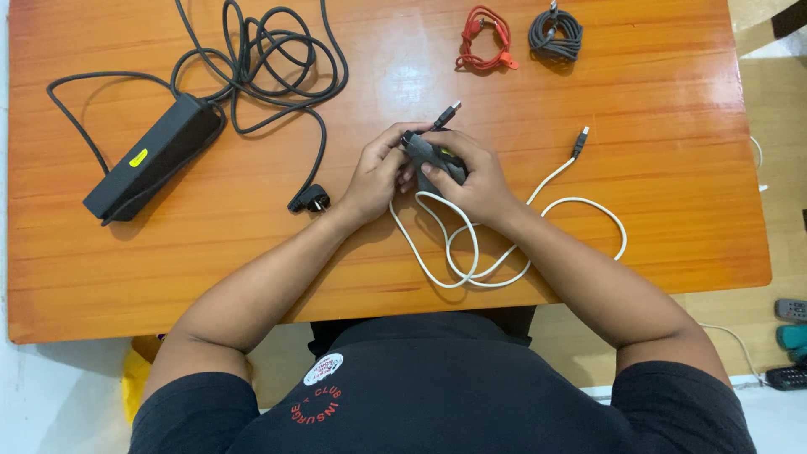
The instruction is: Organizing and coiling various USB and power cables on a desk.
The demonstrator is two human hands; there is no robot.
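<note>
— What lies on the glossy orange wooden table [672,210]?

— A long black power strip with tangled cord [155,155] toward the far left corner; a loose white cable [504,244] at the near edge.

— And the hands?

— Mid-table, the left hand [374,176] and right hand [475,181] curl pinched fingers around a coiled dark grey cable [433,155], apparently keeping its loops together.

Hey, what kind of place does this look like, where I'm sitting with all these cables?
Probably a desk at home or in a small office. You sit at an orange wooden table strewn with cables: a black power strip, a coiled red cable and a loose white cable. Remote controls lie on the floor.
</note>
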